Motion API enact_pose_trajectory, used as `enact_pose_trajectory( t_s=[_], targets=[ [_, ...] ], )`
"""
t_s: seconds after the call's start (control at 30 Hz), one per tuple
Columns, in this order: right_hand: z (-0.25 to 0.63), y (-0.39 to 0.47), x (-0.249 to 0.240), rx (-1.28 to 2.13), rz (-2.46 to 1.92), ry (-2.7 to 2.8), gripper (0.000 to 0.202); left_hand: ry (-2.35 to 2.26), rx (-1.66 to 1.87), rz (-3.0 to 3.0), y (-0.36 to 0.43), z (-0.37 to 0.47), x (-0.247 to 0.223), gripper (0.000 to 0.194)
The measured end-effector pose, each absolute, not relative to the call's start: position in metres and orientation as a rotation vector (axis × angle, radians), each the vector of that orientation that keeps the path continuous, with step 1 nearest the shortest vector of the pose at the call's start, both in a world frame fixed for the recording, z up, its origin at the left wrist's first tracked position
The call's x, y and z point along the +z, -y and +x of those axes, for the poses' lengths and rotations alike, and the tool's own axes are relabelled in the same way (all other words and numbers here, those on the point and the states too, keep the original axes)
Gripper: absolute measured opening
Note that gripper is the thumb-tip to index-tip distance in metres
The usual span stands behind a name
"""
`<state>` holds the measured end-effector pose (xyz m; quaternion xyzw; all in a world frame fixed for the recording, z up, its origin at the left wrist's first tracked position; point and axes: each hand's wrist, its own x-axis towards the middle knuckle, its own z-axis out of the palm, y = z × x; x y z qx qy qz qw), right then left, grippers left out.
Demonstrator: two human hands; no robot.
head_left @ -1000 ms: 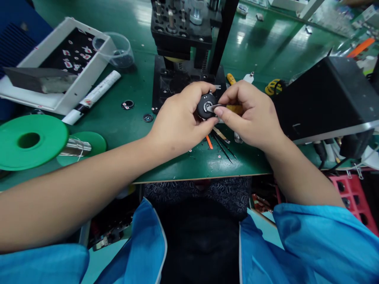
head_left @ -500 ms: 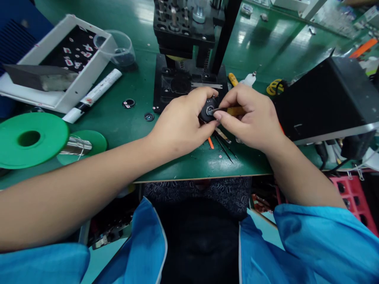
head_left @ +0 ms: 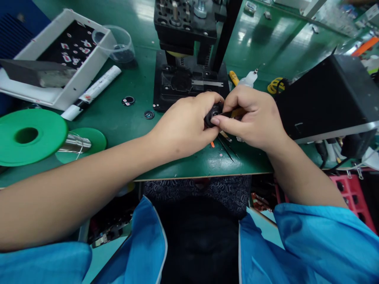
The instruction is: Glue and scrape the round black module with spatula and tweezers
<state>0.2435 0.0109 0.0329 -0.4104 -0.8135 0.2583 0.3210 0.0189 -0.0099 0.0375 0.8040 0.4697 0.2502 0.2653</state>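
Note:
My left hand (head_left: 186, 128) is closed around a small round black part (head_left: 209, 117), holding it in front of the black press (head_left: 183, 35). My right hand (head_left: 253, 118) pinches a slim tool (head_left: 227, 114) with a dark shaft and a yellowish handle, its tip at the face of the part. Fingers hide most of the part and the tool's tip. Below the hands lie dark thin tweezers (head_left: 226, 150) and a short orange stick (head_left: 212, 144). To the left rest a small round disc (head_left: 149, 114) and a black ring (head_left: 128, 101).
On the left stand a green wire spool (head_left: 53, 134), a white marker (head_left: 100, 85), a white box (head_left: 66, 96) and a clear cup (head_left: 122, 43). A black box-shaped device (head_left: 322, 102) stands at right, near a white bottle (head_left: 248, 79). The table's front edge (head_left: 204, 177) runs below my hands.
The round part has turned, so its face shows less, and both hands have shifted slightly. My right fingertips now cover more of the tool's tip.

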Motion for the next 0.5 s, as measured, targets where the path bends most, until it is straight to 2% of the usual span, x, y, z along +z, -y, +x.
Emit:
enact_pose_trajectory(
  t_s=[0.23, 0.5],
  targets=[
    [0.2457, -0.0133, 0.0357, 0.885, -1.026, 2.076, 0.045, -1.120, 0.671, 2.005, 0.0132, 0.0139, 0.0471, 0.040],
    [0.2425, -0.0121, 0.0340, 0.868, -0.969, 2.103, 0.055, -1.212, 0.574, 2.122, 0.0057, 0.0162, 0.0398, 0.040]
  ],
)
